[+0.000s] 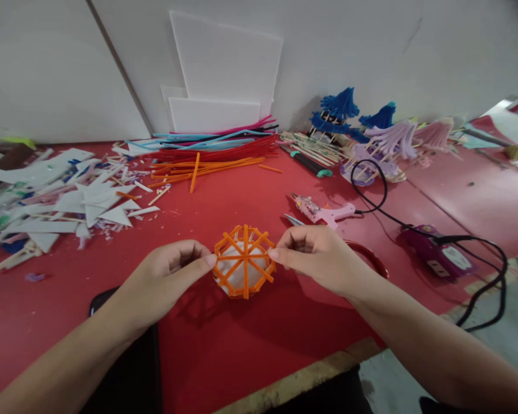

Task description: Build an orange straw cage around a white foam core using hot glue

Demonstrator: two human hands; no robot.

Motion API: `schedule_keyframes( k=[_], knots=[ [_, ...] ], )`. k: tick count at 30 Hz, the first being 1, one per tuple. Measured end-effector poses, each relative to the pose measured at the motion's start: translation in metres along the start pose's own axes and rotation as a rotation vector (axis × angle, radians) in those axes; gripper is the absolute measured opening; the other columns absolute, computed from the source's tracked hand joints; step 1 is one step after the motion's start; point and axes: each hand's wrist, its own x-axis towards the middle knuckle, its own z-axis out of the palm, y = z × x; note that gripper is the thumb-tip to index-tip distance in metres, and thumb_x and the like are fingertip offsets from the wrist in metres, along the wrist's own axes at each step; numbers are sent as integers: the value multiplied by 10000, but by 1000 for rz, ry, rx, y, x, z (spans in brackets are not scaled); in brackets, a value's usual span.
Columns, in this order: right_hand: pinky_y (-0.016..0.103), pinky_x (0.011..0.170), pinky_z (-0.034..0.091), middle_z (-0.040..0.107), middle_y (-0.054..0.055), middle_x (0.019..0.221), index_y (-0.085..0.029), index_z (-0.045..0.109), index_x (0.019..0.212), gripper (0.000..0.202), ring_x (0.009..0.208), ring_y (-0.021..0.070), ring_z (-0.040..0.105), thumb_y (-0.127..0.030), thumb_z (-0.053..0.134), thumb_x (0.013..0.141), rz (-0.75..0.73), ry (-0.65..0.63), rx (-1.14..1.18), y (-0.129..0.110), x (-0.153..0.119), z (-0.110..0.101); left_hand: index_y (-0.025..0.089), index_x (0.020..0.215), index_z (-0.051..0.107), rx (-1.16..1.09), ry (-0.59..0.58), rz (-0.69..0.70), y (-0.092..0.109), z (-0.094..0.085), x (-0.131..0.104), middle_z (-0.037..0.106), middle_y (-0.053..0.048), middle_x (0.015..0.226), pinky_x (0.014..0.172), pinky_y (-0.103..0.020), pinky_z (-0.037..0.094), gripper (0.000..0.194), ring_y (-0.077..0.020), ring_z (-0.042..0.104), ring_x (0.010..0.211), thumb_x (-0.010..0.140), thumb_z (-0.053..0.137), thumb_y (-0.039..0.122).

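Observation:
Between my two hands is a small round craft frame (245, 259) with orange pipe-cleaner spokes that cross at its centre and an orange rim. White material shows through the gaps beneath the spokes. My left hand (172, 273) pinches the rim on the left side between thumb and fingers. On the opposite side my right hand (308, 253) pinches the rim in the same manner. Just beyond my right hand lies a pink glue gun (323, 211), with the metal tip of a tool (292, 220) beside it.
White foam scraps (90, 204) are heaped at the left. Coloured pipe cleaners (211, 167) lie at the back, before white boards (227, 57). Blue and lilac model roofs (392, 138) stand back right. A black cable joins a purple box (440, 253). A dark phone-like object (103, 298) is near my left forearm.

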Motion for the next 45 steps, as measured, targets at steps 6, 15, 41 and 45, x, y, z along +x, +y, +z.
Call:
schedule_keyframes(
  k=[6, 15, 41, 45],
  knots=[
    [205, 449, 297, 535, -32, 552, -167, 578, 625, 208, 497, 68, 426, -317, 653, 747, 21, 11, -38, -1, 0, 1, 198, 667, 637, 4, -9, -23, 0, -1, 1, 641, 6, 651, 508, -200, 462, 267, -131, 584, 584, 733, 642, 456],
    [202, 395, 257, 482, -61, 463, -183, 582, 601, 220, 427, 57, 405, -305, 645, 773, 98, -38, 29, -5, 1, 1, 204, 735, 682, -14, -7, -40, -3, -2, 1, 699, -5, 730, 571, -206, 492, 260, -148, 633, 662, 743, 665, 463],
    [186, 386, 218, 555, -31, 519, -164, 578, 578, 213, 403, 32, 390, -341, 664, 660, 181, -43, 301, 3, 3, 9, 172, 650, 608, -23, -40, -95, -7, 1, 1, 547, 33, 596, 460, -174, 345, 290, -87, 461, 520, 704, 634, 455],
    [184, 373, 188, 546, -32, 502, -155, 605, 589, 227, 381, 25, 364, -362, 686, 634, 216, -60, 346, 4, 4, 7, 176, 622, 571, 22, -33, -51, -7, -1, 1, 499, 51, 554, 447, -179, 313, 295, -77, 424, 485, 706, 609, 456]
  ],
)
